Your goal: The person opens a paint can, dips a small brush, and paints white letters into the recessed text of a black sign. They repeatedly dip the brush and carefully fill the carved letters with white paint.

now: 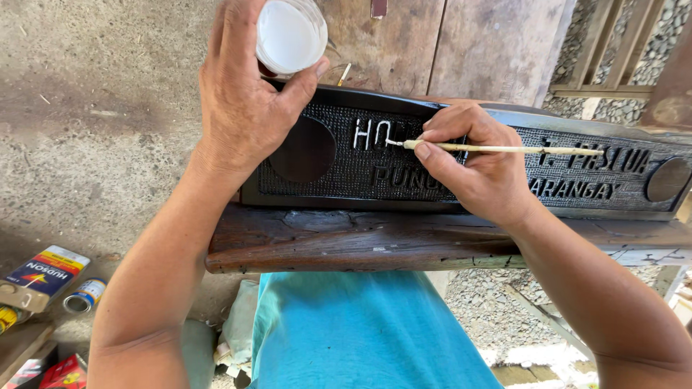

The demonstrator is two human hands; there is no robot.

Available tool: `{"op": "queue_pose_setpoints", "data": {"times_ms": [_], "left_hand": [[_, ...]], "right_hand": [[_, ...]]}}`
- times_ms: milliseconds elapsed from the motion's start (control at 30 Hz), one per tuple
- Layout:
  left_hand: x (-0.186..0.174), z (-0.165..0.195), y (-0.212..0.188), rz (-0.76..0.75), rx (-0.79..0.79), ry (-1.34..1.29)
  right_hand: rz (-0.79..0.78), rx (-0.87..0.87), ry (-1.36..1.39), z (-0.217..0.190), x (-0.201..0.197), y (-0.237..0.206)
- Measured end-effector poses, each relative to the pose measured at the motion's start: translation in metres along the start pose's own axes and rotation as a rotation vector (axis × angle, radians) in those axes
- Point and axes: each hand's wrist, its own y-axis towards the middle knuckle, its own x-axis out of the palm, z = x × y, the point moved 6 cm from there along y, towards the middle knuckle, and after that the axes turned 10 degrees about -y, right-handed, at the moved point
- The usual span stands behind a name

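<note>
L hand (pixel 245 94) at 11 o'clock grips a small jar (pixel 290 34) of white paint, thumb on its rim, heel resting on the sign's (pixel 346 173) top edge. R hand (pixel 472 166), just right of centre, pinches a thin brush (pixel 497 149) w/ tip touching a carved letter at 12; handle runs toward 3. Black sign lies on a dark plank (pixel 375 241) across the lap, teal shirt (pixel 360 331) at 6; cans (pixel 83 294) & a box (pixel 47 270) on concrete at 8.
</note>
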Motion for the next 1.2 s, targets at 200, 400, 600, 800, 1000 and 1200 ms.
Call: {"op": "queue_pose_setpoints", "data": {"times_ms": [200, 400, 600, 800, 1000, 1200], "left_hand": [[0.001, -0.001, -0.001, -0.007, -0.013, -0.028], [0.002, -0.005, -0.002, -0.019, -0.041, -0.035], [0.004, -0.006, -0.003, -0.019, 0.037, -0.002], [0.004, -0.007, -0.005, -0.023, 0.027, 0.011], [0.003, -0.005, -0.002, -0.023, 0.016, 0.003], [0.003, -0.005, -0.002, -0.029, 0.009, -0.007]], "right_hand": [[-0.020, -0.005, -0.017, -0.005, 0.004, 0.001], [-0.010, -0.066, -0.073, -0.011, 0.008, 0.000], [-0.016, -0.053, -0.067, -0.007, 0.010, 0.001], [-0.015, -0.071, -0.081, -0.009, 0.011, 0.001], [-0.018, -0.077, -0.111, -0.011, 0.012, 0.003], [-0.033, -0.064, -0.133, -0.012, 0.012, 0.004]]}}
